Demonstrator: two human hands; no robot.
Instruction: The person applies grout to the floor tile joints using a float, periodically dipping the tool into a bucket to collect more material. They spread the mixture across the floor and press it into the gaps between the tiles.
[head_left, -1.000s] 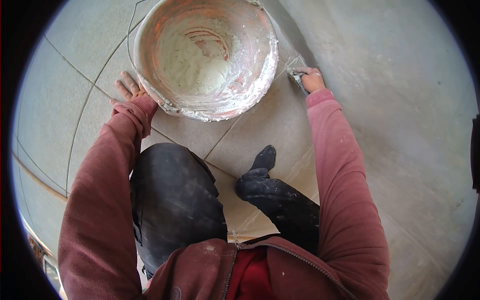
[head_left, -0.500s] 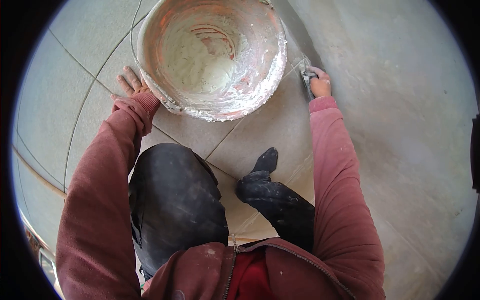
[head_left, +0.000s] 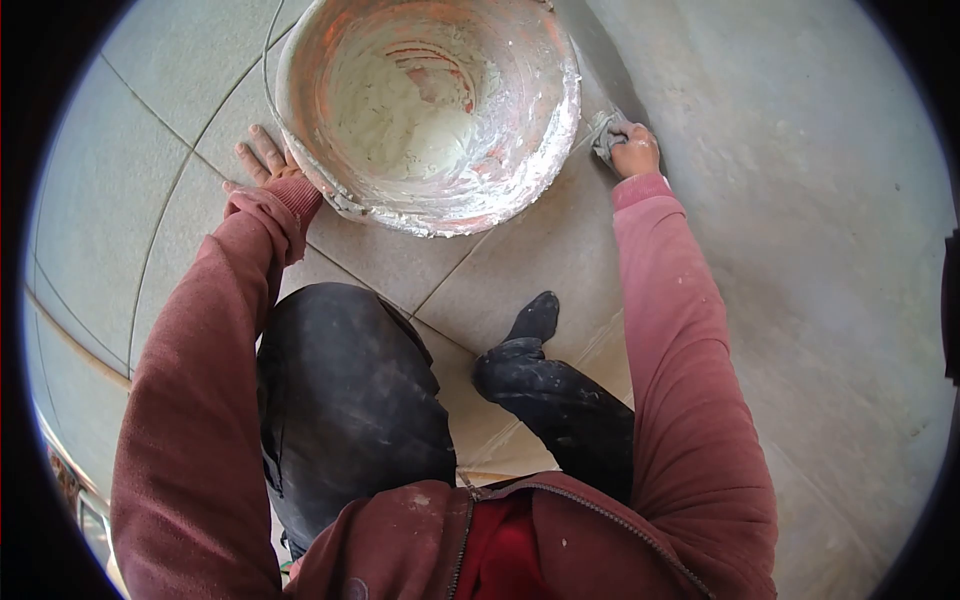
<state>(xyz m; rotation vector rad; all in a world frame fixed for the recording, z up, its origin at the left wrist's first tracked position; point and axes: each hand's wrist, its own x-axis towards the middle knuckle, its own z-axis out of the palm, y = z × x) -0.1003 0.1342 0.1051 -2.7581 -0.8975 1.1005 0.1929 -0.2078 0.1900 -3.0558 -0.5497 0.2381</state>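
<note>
A large orange bucket [head_left: 545, 185], crusted with white compound, stands in front of me. Pale wet-looking paste [head_left: 400, 130] coats its inside. My left hand [head_left: 268, 162] lies against the tiled floor just left of the bucket, fingers spread, with part of the palm hidden behind the rim and sleeve. To the right of the bucket, my right hand [head_left: 637, 152] is closed around a compound-smeared putty knife [head_left: 604, 138]. Its blade is low, by the border between the tiles and a smooth grey surface; the handle is mostly covered by my fingers.
Large tiles [head_left: 110, 150] with dark joints cover the floor on the left. A smooth grey surface [head_left: 800, 250] fills the right side, with a darker strip [head_left: 605, 60] along its border. The bucket's wire handle [head_left: 268, 55] hangs at its left. My bent knee [head_left: 350, 370] and dark shoe [head_left: 535, 318] are below it.
My right hand has turned and shifted slightly up and left, so the putty knife's smeared blade shows more and its handle less. My left hand stays in place.
</note>
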